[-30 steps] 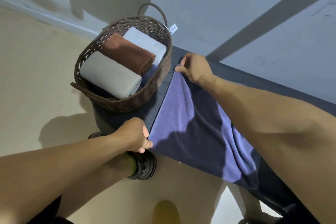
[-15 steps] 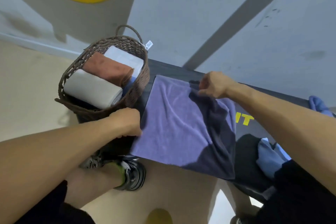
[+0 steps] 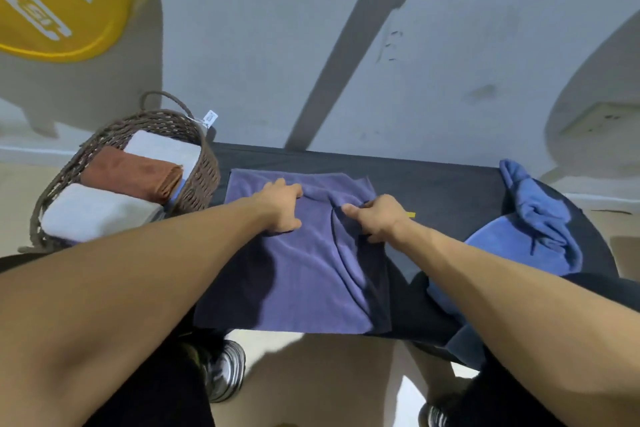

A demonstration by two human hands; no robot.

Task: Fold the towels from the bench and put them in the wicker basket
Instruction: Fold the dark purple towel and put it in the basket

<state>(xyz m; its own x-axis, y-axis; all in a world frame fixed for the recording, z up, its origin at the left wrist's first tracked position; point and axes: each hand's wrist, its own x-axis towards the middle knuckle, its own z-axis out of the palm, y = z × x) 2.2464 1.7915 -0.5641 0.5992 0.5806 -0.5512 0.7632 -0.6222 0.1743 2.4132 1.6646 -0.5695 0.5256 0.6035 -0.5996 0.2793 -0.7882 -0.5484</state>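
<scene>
A purple towel [image 3: 311,270] lies spread on the black bench [image 3: 450,191], its near edge hanging over the front. My left hand [image 3: 282,206] presses palm down on the towel's upper middle. My right hand [image 3: 377,218] is just to the right, thumb pointing left, fingers curled into a bunched ridge of the towel near its right edge. The wicker basket [image 3: 204,180] stands at the bench's left end with a brown towel [image 3: 131,170] between two white rolled towels [image 3: 97,211] inside. A crumpled blue towel [image 3: 533,225] lies at the bench's right end.
A grey wall rises right behind the bench, with a yellow round sign [image 3: 59,0] at upper left. My shoes [image 3: 225,371] are on the beige floor below the bench's front edge. Bare black bench shows between the two towels.
Both hands left the towel's left corners and moved inward onto its middle. The towel now lies flatter with a raised fold between the hands. The view swung right, showing the blue towel.
</scene>
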